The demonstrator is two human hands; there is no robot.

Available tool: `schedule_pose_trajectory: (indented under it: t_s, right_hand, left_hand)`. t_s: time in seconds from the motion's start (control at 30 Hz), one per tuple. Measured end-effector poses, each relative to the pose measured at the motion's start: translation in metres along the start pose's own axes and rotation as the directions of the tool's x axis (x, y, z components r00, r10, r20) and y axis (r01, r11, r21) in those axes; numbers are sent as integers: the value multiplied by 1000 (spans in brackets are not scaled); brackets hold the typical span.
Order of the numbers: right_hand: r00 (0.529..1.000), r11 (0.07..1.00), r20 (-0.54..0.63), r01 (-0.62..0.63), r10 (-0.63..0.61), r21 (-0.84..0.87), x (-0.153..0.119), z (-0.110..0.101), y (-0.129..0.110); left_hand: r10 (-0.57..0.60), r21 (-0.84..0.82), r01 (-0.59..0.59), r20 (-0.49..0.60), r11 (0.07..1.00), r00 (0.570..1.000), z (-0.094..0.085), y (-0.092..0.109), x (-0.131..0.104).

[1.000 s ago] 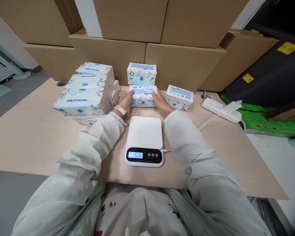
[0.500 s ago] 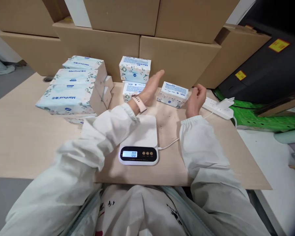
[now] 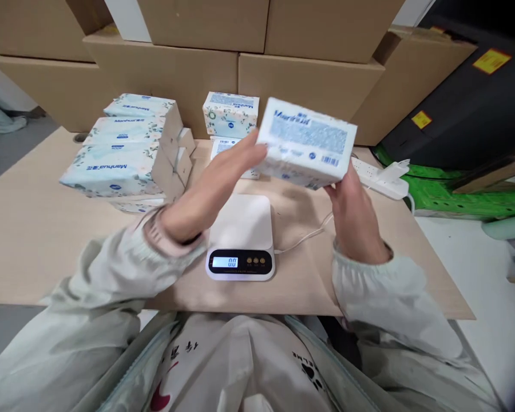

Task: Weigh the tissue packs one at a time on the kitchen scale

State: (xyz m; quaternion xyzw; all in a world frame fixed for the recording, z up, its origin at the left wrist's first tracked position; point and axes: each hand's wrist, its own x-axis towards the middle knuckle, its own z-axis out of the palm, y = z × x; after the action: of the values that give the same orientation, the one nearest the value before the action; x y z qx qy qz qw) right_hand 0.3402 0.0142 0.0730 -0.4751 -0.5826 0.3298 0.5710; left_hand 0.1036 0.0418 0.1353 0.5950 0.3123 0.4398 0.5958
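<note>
A white and blue tissue pack (image 3: 306, 143) is held up off the table between my two hands, slightly tilted. My left hand (image 3: 217, 186) presses its fingers against the pack's left end. At the lower right corner my right hand (image 3: 356, 212) grips it, fingers partly hidden beneath. Below and to the left lies a white scale (image 3: 244, 223), its display lit and reading 0.0, with nothing on its plate. Two more packs (image 3: 230, 117) are stacked behind my left hand. Several packs (image 3: 115, 163) form a pile at the left.
Cardboard boxes (image 3: 163, 74) stand in a wall along the table's back. A white power strip (image 3: 381, 177) lies at the right, near a green box (image 3: 476, 200). A white cable (image 3: 302, 240) runs from the scale across the wooden table (image 3: 34, 240).
Both hands have taken hold of the single pack that lay at the back right and raised it off the table towards me. My left forearm has drawn back to the left.
</note>
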Motion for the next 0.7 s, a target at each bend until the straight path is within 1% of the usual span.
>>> schedule_pose_trajectory:
  t_s: [0.03, 0.07, 0.13, 0.2, 0.27, 0.3, 0.33, 0.37, 0.43, 0.47, 0.53, 0.6, 0.7]
  right_hand:
    - [999, 1000, 42, -7, 7, -11, -18, 8, -10]
    - [996, 999, 83, -27, 30, -27, -34, 17, -15]
    - [985, 995, 147, -78, 86, -57, -58, 32, -13]
    - [971, 989, 193, -129, 142, -78, -70, 44, 1]
    - [957, 986, 242, -144, 161, -87, -74, 51, 18]
    - [956, 986, 247, -136, 156, -96, -74, 52, 26]
    - [963, 986, 227, -124, 147, -111, -73, 53, 33]
    - [975, 986, 178, -110, 131, -127, -72, 52, 38]
    - [997, 987, 4, -78, 79, -140, -70, 49, 46]
    - [994, 989, -96, -57, 44, -134, -69, 47, 49]
    - [963, 993, -268, -14, -18, -118, -66, 43, 51]
    - [931, 994, -364, -11, -29, -105, -63, 39, 52]
    - [918, 995, -395, -65, 32, -70, -60, 35, 51]
  left_hand:
    - [71, 123, -72, 11, 990, 997, -8, -2, -26]
    - [86, 187, -77, -38, 979, 996, -17, -7, -49]
    - [49, 270, -24, -86, 963, 995, -32, -23, -85]
    - [-24, 279, 63, -141, 958, 990, -44, -42, -107]
    - [-64, 276, 113, -178, 955, 982, -54, -58, -117]
    - [-65, 277, 118, -192, 954, 979, -59, -65, -118]
    - [-48, 281, 105, -203, 954, 978, -63, -72, -117]
    - [-13, 290, 74, -208, 954, 978, -68, -79, -116]
    - [94, 316, -27, -199, 948, 975, -78, -93, -112]
    - [145, 327, -77, -190, 942, 971, -84, -101, -110]
    - [207, 313, -150, -160, 938, 965, -93, -113, -106]
    - [194, 255, -152, -149, 955, 970, -101, -122, -104]
    - [130, 172, -98, -185, 980, 974, -105, -124, -104]
